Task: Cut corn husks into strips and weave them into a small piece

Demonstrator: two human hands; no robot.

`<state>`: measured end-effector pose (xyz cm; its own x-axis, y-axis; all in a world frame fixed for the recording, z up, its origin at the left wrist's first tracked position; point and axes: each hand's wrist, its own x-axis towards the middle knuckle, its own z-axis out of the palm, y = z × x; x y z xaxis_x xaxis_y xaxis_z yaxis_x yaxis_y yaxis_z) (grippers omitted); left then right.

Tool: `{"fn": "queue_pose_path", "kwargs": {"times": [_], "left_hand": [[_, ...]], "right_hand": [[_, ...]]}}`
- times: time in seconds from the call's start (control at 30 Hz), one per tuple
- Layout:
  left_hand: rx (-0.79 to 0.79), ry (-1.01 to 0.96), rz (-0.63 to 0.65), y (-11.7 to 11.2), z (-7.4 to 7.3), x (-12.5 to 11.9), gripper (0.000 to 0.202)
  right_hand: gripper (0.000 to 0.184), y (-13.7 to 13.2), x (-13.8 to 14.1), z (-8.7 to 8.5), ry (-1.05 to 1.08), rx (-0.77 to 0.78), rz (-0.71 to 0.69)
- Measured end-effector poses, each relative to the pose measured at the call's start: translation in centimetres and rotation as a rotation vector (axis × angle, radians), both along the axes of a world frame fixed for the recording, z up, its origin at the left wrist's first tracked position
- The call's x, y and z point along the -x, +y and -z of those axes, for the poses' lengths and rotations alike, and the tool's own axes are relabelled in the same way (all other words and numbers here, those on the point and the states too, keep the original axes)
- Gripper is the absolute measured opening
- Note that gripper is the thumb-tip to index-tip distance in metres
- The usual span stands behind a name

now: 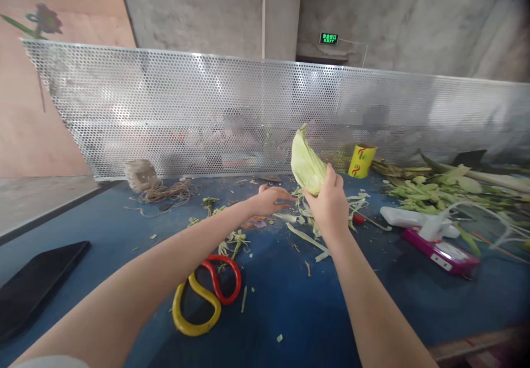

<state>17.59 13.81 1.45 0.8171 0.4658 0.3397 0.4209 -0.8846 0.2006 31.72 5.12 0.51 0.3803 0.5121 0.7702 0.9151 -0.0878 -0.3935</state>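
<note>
My right hand (329, 202) is closed around the base of a pale green cabbage leaf (305, 161) and holds it upright above the blue table (290, 302). My left hand (271, 200) reaches forward with its fingers stretched flat over the scattered green trimmings (306, 211) on the table, just left of the right hand. Whether it touches any scrap is hidden. Red and yellow handled scissors (207, 296) lie under my left forearm, nearer to me.
A perforated metal screen (165, 108) runs along the table's far edge, with people blurred behind it. A twine ball (141, 175) sits at the far left, a yellow roll (361, 161) beside the screen. Leafy stalks (434, 188), a white bottle (401, 216) and a pink box (441, 252) lie right; a black tablet (37, 280) lies left.
</note>
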Motion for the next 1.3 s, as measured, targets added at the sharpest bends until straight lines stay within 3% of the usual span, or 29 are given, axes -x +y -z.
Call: {"fn": "queue_pose_path", "kwargs": {"times": [0.1, 0.23, 0.4, 0.57, 0.77, 0.97, 1.1, 1.3], "left_hand": [[0.0, -0.045, 0.043, 0.9, -0.1, 0.7, 0.033], [-0.038, -0.172, -0.043, 0.0, -1.2, 2.9, 0.028], [-0.157, -0.314, -0.191, -4.5, -2.8, 7.9, 0.022], [-0.466, -0.357, -0.293, -9.1, -3.3, 13.2, 0.019], [-0.708, -0.168, -0.208, -10.5, -1.7, 16.4, 0.023], [-0.833, -0.006, -0.138, -9.5, 0.2, 17.1, 0.015], [-0.891, 0.027, -0.021, -9.8, 0.7, 17.2, 0.015], [-0.821, 0.056, 0.159, -10.7, 1.2, 16.5, 0.016]], "right_hand": [[0.07, 0.2, 0.0, 0.1, -0.003, -0.008, -0.032], [0.07, 0.4, 0.0, 0.2, -0.033, -0.06, -0.121], [0.072, -0.3, 1.1, -0.4, -0.128, -0.054, -0.28], [0.076, -2.0, 3.6, -1.0, -0.137, 0.061, -0.522], [0.076, -3.3, 5.4, -0.9, -0.137, 0.315, -0.893], [0.082, -3.7, 5.5, -1.1, -0.092, 0.459, -0.932], [0.085, -3.7, 6.1, -0.9, -0.055, 0.52, -1.001], [0.085, -3.8, 7.1, -0.4, -0.026, 0.566, -1.07]]}}
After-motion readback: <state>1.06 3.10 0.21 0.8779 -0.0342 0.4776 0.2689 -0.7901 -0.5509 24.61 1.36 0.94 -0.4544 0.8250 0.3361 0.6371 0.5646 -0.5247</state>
